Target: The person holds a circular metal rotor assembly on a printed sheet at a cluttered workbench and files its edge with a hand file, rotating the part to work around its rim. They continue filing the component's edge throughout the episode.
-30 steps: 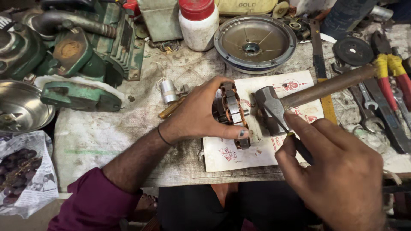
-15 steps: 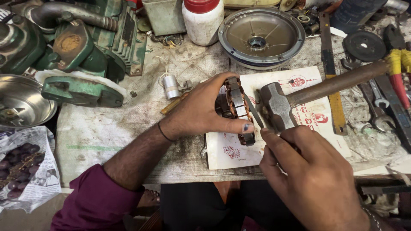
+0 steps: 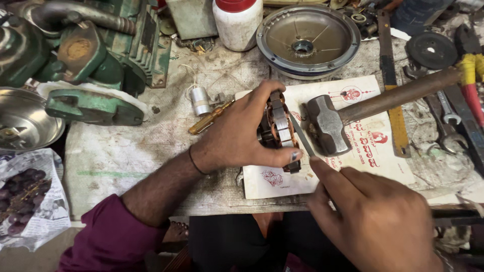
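My left hand (image 3: 237, 136) grips a small motor stator (image 3: 279, 128) with copper windings, held on edge over a white printed paper (image 3: 373, 161) on the bench. My right hand (image 3: 378, 221) pinches a thin flat metal blade (image 3: 301, 138); the blade's tip rests against the stator's right side, by my left thumb. Just right of the blade, a hammer (image 3: 327, 126) lies on the paper, with its wooden handle running up to the right. Neither hand touches it.
A green pump body (image 3: 91, 45) and a steel bowl (image 3: 25, 121) are at the left. At the back stand a round metal cover (image 3: 307, 38) and a white jar (image 3: 237, 22). A small silver cylinder (image 3: 200, 100) and a yellow-handled screwdriver (image 3: 209, 118) lie near my left hand. Wrenches (image 3: 446, 113) and pliers (image 3: 469, 75) lie at the right.
My right hand has drawn slightly toward me while the blade stays at the stator. My left hand keeps its grip. The hammer lies where it was.
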The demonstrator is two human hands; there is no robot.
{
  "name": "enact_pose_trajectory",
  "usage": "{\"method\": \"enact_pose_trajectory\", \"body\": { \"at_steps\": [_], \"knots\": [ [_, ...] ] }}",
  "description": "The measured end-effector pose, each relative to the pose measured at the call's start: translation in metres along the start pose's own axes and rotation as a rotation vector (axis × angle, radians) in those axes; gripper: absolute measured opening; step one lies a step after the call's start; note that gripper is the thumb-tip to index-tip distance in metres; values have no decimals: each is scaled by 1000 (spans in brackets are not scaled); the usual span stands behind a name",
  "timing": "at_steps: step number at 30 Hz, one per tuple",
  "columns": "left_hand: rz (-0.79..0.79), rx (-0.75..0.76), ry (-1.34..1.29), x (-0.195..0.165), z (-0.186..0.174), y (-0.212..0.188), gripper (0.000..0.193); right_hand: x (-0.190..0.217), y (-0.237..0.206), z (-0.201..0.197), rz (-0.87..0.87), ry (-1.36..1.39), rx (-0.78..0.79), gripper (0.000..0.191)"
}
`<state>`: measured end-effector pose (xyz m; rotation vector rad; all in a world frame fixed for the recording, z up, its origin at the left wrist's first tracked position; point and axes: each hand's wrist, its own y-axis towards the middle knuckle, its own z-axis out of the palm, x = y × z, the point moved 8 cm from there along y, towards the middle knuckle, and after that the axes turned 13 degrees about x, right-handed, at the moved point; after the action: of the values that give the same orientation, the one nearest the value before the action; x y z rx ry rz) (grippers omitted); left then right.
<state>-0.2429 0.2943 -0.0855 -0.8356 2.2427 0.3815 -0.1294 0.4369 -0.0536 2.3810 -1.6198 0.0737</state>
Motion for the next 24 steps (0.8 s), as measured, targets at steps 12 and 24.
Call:
{"method": "enact_pose_trajectory", "body": {
  "at_steps": [12,24],
  "knots": [
    [-16,-13,-32,23,5,8,100,-15,6,30,31,-39,-39,32],
    [7,-12,171,15,6,4,130,-1,14,12,24,-19,-59,26]
  ]
}}
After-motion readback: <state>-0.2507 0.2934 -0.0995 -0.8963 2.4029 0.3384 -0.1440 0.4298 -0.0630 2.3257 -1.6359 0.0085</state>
